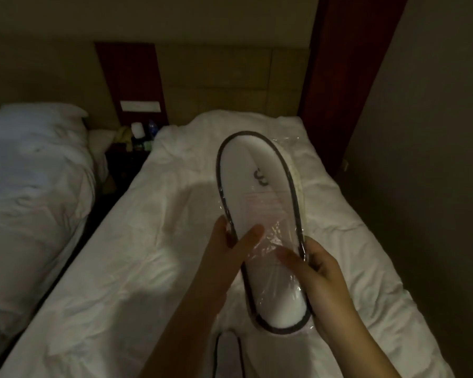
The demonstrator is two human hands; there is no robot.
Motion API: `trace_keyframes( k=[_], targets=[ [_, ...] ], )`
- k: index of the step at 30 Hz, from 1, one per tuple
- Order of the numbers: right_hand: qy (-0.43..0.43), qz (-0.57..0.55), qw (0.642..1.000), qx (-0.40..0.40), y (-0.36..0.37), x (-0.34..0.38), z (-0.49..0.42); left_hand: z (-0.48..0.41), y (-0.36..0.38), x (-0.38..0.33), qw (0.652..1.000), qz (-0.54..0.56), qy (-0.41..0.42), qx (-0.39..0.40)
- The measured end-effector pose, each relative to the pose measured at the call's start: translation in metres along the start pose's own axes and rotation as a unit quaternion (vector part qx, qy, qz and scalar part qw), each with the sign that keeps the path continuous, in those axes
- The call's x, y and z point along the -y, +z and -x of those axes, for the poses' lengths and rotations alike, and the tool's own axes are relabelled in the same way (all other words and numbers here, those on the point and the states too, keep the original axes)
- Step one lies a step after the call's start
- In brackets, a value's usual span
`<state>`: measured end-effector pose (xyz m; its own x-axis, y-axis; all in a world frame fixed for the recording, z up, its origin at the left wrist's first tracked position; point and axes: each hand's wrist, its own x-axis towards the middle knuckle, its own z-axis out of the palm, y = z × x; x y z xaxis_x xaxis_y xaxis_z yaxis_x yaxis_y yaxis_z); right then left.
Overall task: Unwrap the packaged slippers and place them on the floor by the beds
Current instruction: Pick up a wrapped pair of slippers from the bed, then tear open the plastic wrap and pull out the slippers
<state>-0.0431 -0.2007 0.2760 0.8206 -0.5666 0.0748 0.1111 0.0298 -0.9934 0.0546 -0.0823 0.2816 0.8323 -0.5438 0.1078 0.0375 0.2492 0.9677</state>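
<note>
Both hands grip the wrapped slippers (260,203) over the bed (137,268): left hand (230,246) pinching plastic, right hand (317,266) clamping the edge. Best tear at six o'clock.

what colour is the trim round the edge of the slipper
Black edging on a white slipper, seen in the head view.

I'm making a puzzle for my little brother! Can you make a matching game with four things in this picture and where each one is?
Things:
1. wrapped slipper
2. left hand
3. pillow
4. bedside table

Places:
A. at the head of the left bed
B. between the two beds
C. held in both hands above the right bed
D. gripping the slipper's left edge

Pairs: 1-C, 2-D, 3-A, 4-B
</note>
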Motion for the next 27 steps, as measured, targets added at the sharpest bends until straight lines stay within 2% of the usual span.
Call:
trace_keyframes(
  k=[9,13,17,21,27],
  targets=[
    [-0.118,-0.008,0.992,0.053,0.013,0.139,0.010,0.006,0.021,-0.143,0.989,-0.031,0.146,-0.004],
    [-0.156,-0.019,0.984,0.081,0.011,0.179,0.025,0.017,0.026,-0.192,0.975,-0.079,0.206,0.013],
    [-0.152,-0.012,0.984,0.091,0.002,0.196,0.041,0.024,0.028,-0.219,0.972,-0.022,0.234,-0.026],
    [-0.157,0.004,0.983,0.099,-0.007,0.204,0.054,0.029,0.026,-0.240,0.965,0.026,0.261,-0.028],
    [-0.169,-0.031,0.983,0.064,-0.018,0.210,0.057,0.032,0.033,-0.251,0.962,0.048,0.267,-0.030]
  ],
)
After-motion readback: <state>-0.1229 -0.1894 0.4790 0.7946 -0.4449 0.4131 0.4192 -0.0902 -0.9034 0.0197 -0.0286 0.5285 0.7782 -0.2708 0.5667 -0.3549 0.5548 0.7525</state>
